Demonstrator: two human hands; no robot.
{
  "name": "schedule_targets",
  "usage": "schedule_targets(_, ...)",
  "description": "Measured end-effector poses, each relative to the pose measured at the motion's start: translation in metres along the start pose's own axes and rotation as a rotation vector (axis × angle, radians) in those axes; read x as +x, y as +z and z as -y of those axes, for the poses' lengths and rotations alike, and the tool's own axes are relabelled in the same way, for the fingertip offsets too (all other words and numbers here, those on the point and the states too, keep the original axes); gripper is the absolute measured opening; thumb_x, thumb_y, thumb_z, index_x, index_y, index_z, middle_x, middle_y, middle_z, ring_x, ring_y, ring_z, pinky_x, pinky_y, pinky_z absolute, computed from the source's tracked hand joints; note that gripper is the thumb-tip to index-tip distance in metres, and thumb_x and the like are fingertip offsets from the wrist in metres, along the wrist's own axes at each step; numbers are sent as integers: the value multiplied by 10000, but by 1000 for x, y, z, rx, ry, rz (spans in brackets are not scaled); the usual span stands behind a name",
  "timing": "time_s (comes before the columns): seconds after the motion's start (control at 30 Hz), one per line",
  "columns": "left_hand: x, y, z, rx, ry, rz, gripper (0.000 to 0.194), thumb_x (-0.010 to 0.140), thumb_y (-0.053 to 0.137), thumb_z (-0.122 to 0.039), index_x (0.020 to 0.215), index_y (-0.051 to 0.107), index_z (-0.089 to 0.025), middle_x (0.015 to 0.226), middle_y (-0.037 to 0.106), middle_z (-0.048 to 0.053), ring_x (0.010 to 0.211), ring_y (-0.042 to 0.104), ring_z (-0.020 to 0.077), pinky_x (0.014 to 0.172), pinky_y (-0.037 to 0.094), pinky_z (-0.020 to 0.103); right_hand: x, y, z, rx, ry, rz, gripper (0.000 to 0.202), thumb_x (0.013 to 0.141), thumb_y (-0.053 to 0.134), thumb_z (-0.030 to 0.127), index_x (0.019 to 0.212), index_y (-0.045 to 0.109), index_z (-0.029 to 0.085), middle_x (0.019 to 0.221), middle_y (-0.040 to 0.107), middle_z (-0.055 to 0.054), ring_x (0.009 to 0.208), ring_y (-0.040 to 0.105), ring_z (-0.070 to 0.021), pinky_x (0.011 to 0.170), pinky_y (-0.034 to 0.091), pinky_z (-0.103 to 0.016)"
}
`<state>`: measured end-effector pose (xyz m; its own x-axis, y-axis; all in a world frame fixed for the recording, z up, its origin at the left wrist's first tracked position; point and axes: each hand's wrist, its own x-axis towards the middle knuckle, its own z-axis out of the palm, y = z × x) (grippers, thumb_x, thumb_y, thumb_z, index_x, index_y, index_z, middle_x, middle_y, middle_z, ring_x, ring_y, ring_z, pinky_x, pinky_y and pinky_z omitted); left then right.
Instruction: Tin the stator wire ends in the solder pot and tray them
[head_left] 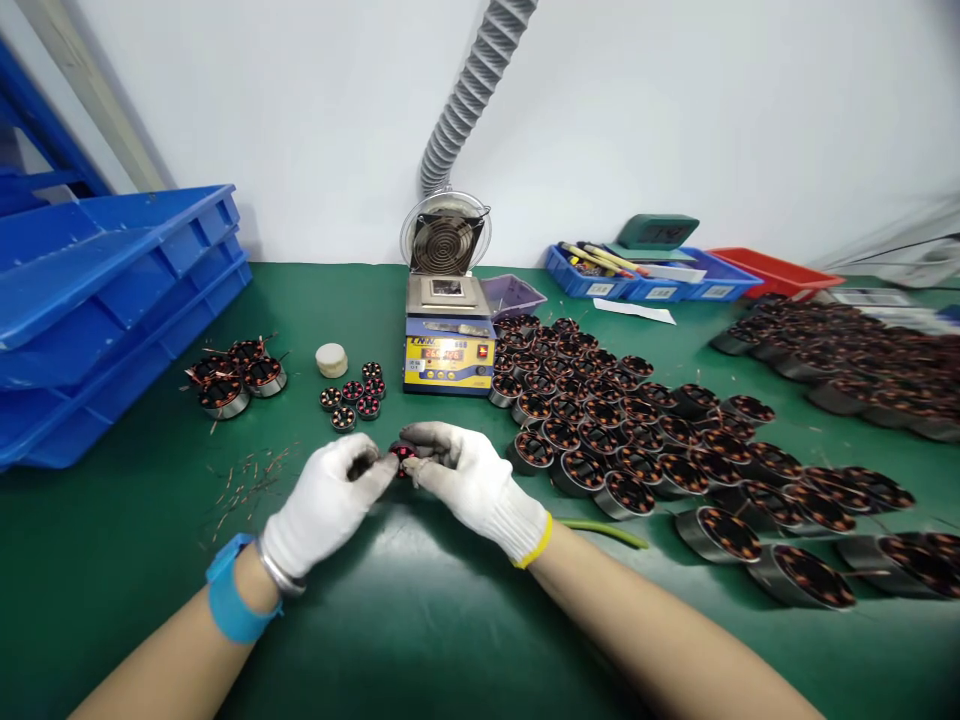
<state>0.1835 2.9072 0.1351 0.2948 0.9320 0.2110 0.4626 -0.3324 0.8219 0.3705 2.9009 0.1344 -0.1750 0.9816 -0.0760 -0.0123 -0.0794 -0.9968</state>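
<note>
My left hand [330,495], in a white glove, pinches one side of a small motor stator [403,458] with dark and pink-red parts. From the other side my right hand [469,480], gloved too with stained fingertips, closes on the same piece. Both hands hold it just above the green table, in front of the blue and yellow heating unit [448,350]. Behind my left hand stand several similar small stators [367,406] in a cluster. A round whitish pad [331,359] lies beside them. The fingers partly hide the held piece.
Many larger wound stators [577,470] fill the right side. A few more [225,395] sit at the left, near wire clippings [247,480]. Blue bins [112,300] are stacked far left. Small blue trays [637,285] and a red tray [776,272] line the back, beside an exhaust hose [476,90].
</note>
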Motion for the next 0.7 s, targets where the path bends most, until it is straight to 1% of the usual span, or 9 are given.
schedule_targets(0.07,-4,7,-5,-3,-34,0,320,842,511,-407,612,479,-186,602,493,-11,589,448,125,559,364,248,2,-1,0,14,6,-33,455,644,731,321,1042,637,122,889,709,-68,753,647,-165,705,539,-311)
schedule_targets(0.2,-4,3,-9,-338,-227,5,358,810,549,-467,612,451,-184,544,426,-41,485,397,92,453,324,221,8,-7,0,67,11,-128,457,633,742,350,1028,666,134,883,713,-59,783,644,-161,729,519,-296)
schedule_targets(0.27,-2,4,-8,-464,-326,14,292,797,573,-442,710,512,-170,593,499,-27,491,458,98,436,335,216,9,-8,1,120,3,-118,444,644,734,374,1022,681,147,889,714,-52,791,639,-156,732,513,-285)
schedule_targets(0.33,-2,10,-7,-600,-378,99,278,758,623,-356,938,563,-154,764,611,19,580,560,129,468,395,227,8,-7,2,143,-9,-91,412,660,726,385,1004,696,161,885,713,-44,782,629,-149,739,507,-279)
schedule_targets(0.4,-2,19,-7,-764,-396,200,479,704,667,-263,1147,521,-152,967,649,73,709,620,163,547,466,256,5,-4,2,152,-21,-64,382,667,728,385,980,706,169,899,715,-43,798,626,-151,766,505,-285)
schedule_targets(0.47,-4,24,-8,-888,-409,245,533,686,690,-219,1183,511,-146,1070,639,107,783,628,173,624,498,280,2,-1,3,157,-34,-55,374,668,734,384,972,707,167,933,719,-50,843,634,-168,806,507,-306)
schedule_targets(0.53,-6,23,-10,-910,-428,269,469,709,699,-222,1141,548,-122,1075,644,128,777,624,166,642,498,282,1,0,3,158,-42,-69,394,670,737,376,1000,701,163,973,721,-60,897,642,-188,850,506,-331)
schedule_targets(0.6,-8,14,-11,-901,-437,311,410,736,705,-240,1107,582,-114,1058,656,134,769,628,166,643,497,281,2,-1,3,156,-43,-111,429,661,744,369,1031,694,157,994,722,-68,927,648,-203,876,505,-348)
schedule_targets(0.7,-9,-2,-10,-965,-330,367,347,725,721,-330,982,632,-113,885,676,100,716,629,178,616,492,284,5,-5,1,145,-38,-167,476,640,751,379,1051,691,148,1001,723,-75,928,656,-212,875,509,-354)
